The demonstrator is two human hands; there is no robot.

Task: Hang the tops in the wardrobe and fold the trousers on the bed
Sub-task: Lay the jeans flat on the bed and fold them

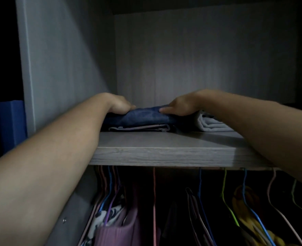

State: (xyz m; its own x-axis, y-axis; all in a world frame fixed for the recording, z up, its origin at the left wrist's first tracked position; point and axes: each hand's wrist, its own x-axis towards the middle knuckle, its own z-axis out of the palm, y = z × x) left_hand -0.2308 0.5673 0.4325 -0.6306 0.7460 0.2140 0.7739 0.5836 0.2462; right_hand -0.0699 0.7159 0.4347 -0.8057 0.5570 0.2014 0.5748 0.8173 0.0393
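Head view: both bare forearms reach up over the front lip of the grey wood-grain wardrobe shelf (164, 154). The left hand (119, 103) has its fingers (129, 107) curled down over one end of the folded blue denim trousers (143, 118), gripping it. The right hand (181, 106) sits on the opposite end with its thumb lying along the top fold. Its other fingers drop out of sight behind the denim, so I cannot tell whether they clamp the cloth or merely press on it.

The trousers lie between the two sets of fingers, on top of a flat folded mauve-grey garment (139, 128). Just outside the right fingers lies a folded pale grey cloth (214, 125). Whether it touches the denim is unclear. Well below the fingers, under the shelf, coloured wire hangers (200, 183) carry tops, among them a pink ribbed top (118, 229) and a yellow garment (244, 201).

The step in hand looks like seating the folded trousers on the stack. To do it well:
- Hold both ends level.
- Line the front fold up with the garment beneath.
- Press flat so the layers do not spring open.
- Release both ends together, drawing the fingers out sideways without dragging the top layer or nudging the pale grey cloth.
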